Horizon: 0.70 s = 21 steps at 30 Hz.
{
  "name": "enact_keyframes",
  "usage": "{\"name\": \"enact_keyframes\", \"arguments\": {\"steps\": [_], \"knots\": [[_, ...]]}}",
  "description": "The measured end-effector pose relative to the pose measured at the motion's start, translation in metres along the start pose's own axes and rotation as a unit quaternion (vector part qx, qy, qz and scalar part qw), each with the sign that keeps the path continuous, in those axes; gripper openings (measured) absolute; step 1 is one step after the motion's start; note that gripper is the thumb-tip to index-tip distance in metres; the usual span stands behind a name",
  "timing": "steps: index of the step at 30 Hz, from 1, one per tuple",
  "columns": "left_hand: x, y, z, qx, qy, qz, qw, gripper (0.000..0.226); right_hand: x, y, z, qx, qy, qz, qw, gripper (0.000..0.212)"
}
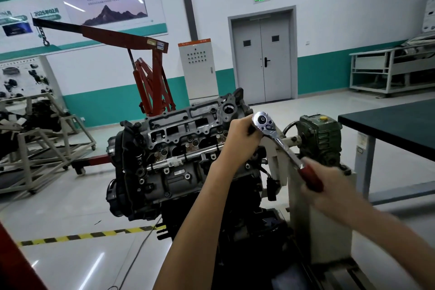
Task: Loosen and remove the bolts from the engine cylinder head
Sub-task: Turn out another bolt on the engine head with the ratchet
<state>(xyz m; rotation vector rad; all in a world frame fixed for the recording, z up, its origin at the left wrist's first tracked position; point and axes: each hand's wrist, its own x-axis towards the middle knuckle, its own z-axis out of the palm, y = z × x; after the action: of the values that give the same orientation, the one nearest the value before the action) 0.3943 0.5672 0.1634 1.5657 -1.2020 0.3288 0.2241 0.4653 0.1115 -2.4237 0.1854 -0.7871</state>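
Observation:
The engine's cylinder head (181, 129) faces me, tilted on a white stand, with several dark bolts along its rim. A chrome ratchet wrench (277, 138) with a dark red handle sits at the head's right end. My left hand (240, 136) curls round the socket part just under the ratchet's round head. My right hand (329, 181), blurred, grips the red handle lower right. The socket and the bolt under it are hidden by my left hand.
A green gearbox (322, 134) with a handwheel sits right of the engine on the white stand (317, 223). A dark-topped table (395, 122) stands at right. A red engine crane (150, 77) and other engine stands (42, 148) are at back left. Yellow-black tape (82, 235) marks the floor.

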Motion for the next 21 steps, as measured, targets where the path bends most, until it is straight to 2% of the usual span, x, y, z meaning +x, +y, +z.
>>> {"name": "enact_keyframes", "arguments": {"steps": [2, 4, 7, 10, 12, 14, 16, 18, 21], "knots": [[-0.001, 0.003, 0.001, -0.001, 0.007, 0.007, 1.0, 0.02, 0.015, 0.014, -0.028, -0.092, 0.018, -0.053, 0.994, 0.039], [-0.002, 0.003, 0.002, -0.007, 0.015, 0.004, 1.0, 0.019, 0.017, 0.017, -0.027, -0.098, 0.033, -0.056, 0.993, 0.038], [-0.002, -0.001, 0.003, -0.013, 0.013, -0.004, 1.0, 0.029, -0.007, -0.004, 0.023, 0.033, 0.053, 0.037, 0.997, 0.03], [-0.001, -0.001, 0.002, -0.015, 0.025, 0.007, 1.0, 0.053, -0.022, -0.047, 0.082, 0.185, 0.14, 0.097, 0.968, 0.022], [-0.001, 0.0, 0.001, -0.021, 0.03, 0.007, 0.999, 0.056, -0.02, -0.072, 0.105, 0.279, 0.154, 0.112, 0.941, 0.019], [-0.001, -0.001, 0.0, -0.018, 0.028, 0.01, 0.999, 0.055, -0.018, -0.076, 0.108, 0.306, 0.136, 0.107, 0.936, 0.021], [0.0, -0.003, -0.001, -0.008, 0.025, 0.004, 1.0, 0.051, -0.018, -0.058, 0.088, 0.244, 0.103, 0.091, 0.96, 0.025], [0.001, -0.003, 0.0, -0.003, 0.015, -0.004, 1.0, 0.035, -0.014, -0.027, 0.052, 0.135, 0.049, 0.055, 0.988, 0.029], [0.002, 0.002, 0.001, 0.003, -0.005, 0.001, 1.0, 0.02, 0.006, 0.007, -0.016, -0.025, -0.004, -0.029, 0.999, 0.032]]}}
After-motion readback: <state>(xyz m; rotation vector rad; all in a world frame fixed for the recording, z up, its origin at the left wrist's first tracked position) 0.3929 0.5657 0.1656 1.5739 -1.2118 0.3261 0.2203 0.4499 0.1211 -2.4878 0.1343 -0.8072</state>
